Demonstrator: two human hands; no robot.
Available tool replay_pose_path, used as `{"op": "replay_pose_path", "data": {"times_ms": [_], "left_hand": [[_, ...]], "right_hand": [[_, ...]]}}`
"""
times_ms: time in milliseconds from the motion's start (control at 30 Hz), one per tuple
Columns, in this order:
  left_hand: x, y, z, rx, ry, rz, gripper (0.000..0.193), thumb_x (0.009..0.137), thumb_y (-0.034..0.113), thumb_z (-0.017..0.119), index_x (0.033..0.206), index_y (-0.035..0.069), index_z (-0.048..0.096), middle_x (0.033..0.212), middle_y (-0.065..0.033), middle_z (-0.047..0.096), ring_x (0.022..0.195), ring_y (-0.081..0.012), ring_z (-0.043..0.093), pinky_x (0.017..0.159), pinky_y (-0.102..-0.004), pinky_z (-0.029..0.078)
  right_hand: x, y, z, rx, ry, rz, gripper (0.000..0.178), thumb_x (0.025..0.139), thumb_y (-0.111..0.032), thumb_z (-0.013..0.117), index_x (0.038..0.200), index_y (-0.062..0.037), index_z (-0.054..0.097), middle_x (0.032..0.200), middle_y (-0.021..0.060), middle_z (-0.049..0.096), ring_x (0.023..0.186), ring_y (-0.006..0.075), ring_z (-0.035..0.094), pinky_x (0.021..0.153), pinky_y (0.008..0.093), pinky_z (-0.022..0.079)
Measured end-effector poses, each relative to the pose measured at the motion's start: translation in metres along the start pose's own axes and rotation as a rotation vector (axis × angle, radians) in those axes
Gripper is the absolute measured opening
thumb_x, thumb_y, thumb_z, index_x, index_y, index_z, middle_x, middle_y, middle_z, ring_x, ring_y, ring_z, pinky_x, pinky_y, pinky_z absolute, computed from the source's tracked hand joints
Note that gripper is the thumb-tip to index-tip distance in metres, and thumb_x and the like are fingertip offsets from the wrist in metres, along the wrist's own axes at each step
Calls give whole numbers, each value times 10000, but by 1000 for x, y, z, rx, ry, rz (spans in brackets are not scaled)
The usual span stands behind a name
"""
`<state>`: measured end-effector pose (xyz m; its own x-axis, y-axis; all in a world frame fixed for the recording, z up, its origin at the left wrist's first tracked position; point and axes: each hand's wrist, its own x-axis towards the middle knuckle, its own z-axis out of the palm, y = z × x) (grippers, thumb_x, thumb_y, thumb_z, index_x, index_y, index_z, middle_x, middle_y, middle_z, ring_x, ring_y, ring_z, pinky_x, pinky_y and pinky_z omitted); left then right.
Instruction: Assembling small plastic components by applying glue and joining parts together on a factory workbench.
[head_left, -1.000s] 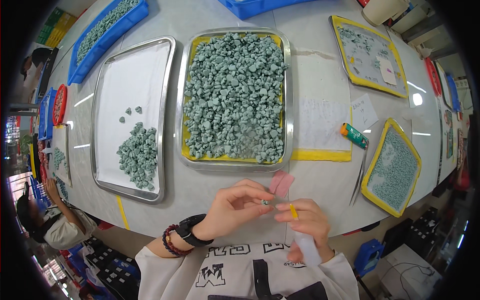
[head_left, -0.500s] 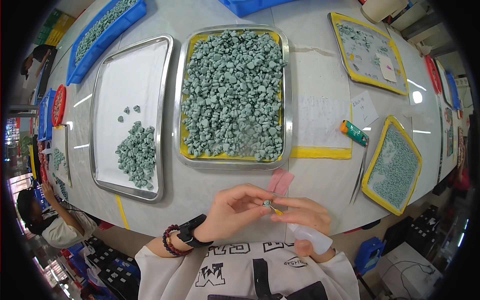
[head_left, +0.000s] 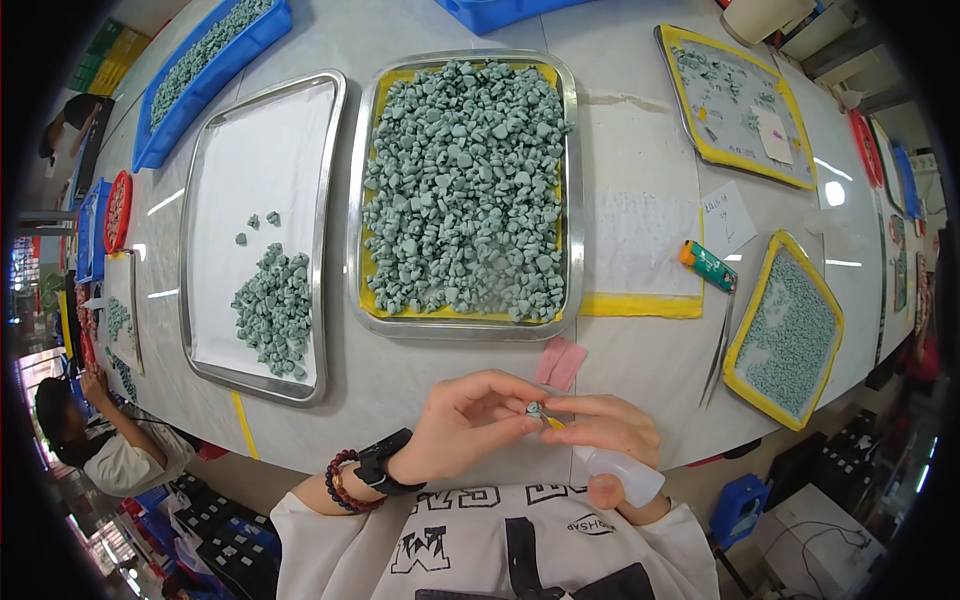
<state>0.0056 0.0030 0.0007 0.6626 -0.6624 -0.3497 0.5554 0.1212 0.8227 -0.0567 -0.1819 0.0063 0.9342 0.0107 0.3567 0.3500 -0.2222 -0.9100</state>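
Between the thumb and fingertips of my left hand (head_left: 475, 420) is a small grey-green piece (head_left: 534, 408), held above the table's near edge. My right hand (head_left: 615, 432) is closed around a translucent squeeze bottle (head_left: 638, 484). Its yellow nozzle (head_left: 555, 423) points at the small piece; whether the tip touches it I cannot tell. Just beyond my hands lies a pink cloth (head_left: 562, 363). A metal tray (head_left: 468, 328) heaped with similar grey-green pieces stands past the cloth. To its left, a white-lined metal tray (head_left: 255, 150) carries a smaller pile and a few loose pieces.
On the right lie tweezers (head_left: 716, 350), a green-and-orange tube-like item (head_left: 710, 265) and a yellow-edged tray (head_left: 742, 345) of small pieces. Another yellow-edged tray (head_left: 705, 150) sits farther back. A long blue bin (head_left: 150, 150) stands at far left. Another person (head_left: 130, 440) works at the left side.
The small piece has turned slightly in my left fingertips, and the yellow nozzle has shifted a little beside it. Both hands stay in nearly the same place.
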Motion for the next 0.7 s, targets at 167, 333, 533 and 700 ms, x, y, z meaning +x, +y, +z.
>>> {"op": "replay_pose_path", "data": {"times_ms": [167, 333, 533, 700], "left_hand": [[-2, -2, -2, 9, -1, -21, 276, 819, -113, 595, 1088, -66, 554, 1060, -135, 606, 969, -173, 617, 847, -286, 529], [-2, -1, -2, 1, -1, -20, 280, 822, -110, 593, 1095, -68, 550, 1059, -135, 605, 969, -180, 619, 848, -288, 527], [2, -1, 1, 44, 1, -21, 270, 814, -115, 594, 1077, -61, 565, 1052, -130, 602, 946, -184, 624, 833, -285, 528], [-1, -6, -5, 5, 40, 17, 271, 800, -120, 600, 1062, -53, 577, 1043, -131, 594, 921, -186, 622, 827, -291, 528]], "right_hand": [[-4, 2, 0, 29, 13, 0, 522, 941, -499, 386, 930, -19, 590, 758, 121, 682, 854, 339, 663, 684, 388, 534], [-4, 1, 0, 25, 10, 11, 522, 940, -504, 388, 933, -22, 587, 755, 124, 682, 847, 343, 666, 685, 394, 535], [-4, -3, -11, 44, 15, 14, 387, 910, -408, 515, 932, -27, 581, 846, 143, 683, 873, 331, 654, 703, 397, 531], [1, 13, -30, -452, 27, 54, 194, 818, -194, 636, 924, -37, 592, 935, 141, 660, 937, 314, 617, 771, 389, 503]]}}
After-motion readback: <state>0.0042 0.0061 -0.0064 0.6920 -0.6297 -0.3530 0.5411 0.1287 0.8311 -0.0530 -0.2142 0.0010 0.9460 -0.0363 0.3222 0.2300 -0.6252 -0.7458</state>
